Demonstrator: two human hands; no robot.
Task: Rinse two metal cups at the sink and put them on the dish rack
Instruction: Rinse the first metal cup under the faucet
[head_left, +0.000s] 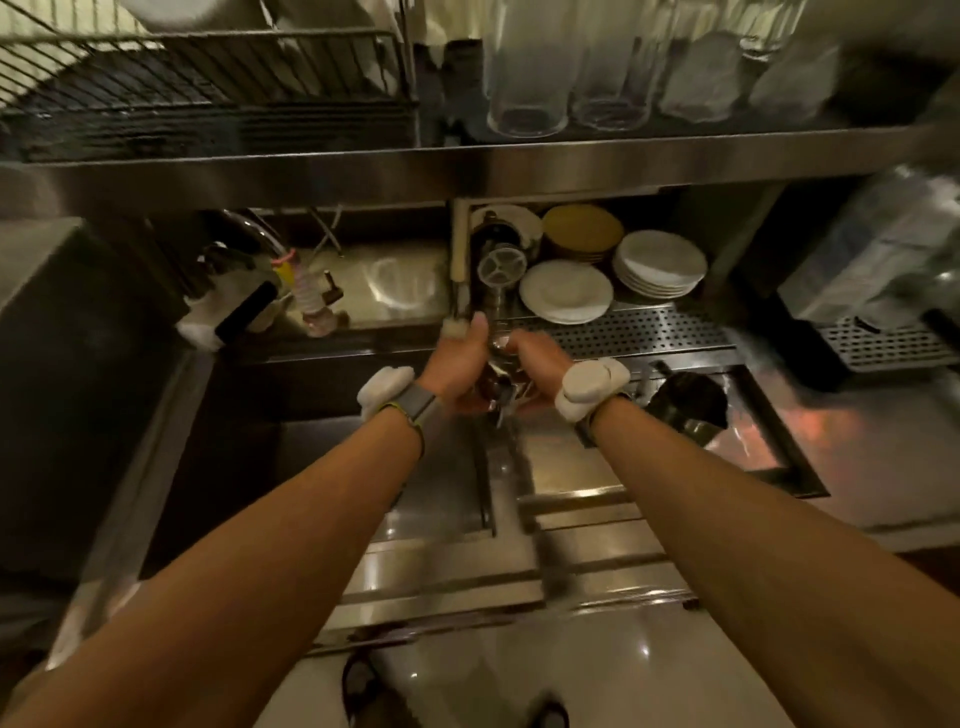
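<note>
Over the sink (587, 462) | your left hand (457, 364) and right hand (535, 364) both clasp one metal cup (501, 366) | first rinse, I judge | second cup (685, 402) right, dish rack (208, 88) far left: pending.

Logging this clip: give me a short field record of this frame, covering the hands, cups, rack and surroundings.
left hand: grips the metal cup from its left side
right hand: grips the same cup from the right
metal cup: held between both hands, blurred
second vessel: dark metal, lying in the right basin, untouched
dish rack: on the upper shelf, left; no metal cup seen in it
glasses: in a row on the upper shelf, right
plates: stacked under the shelf, behind the perforated drain tray
</note>
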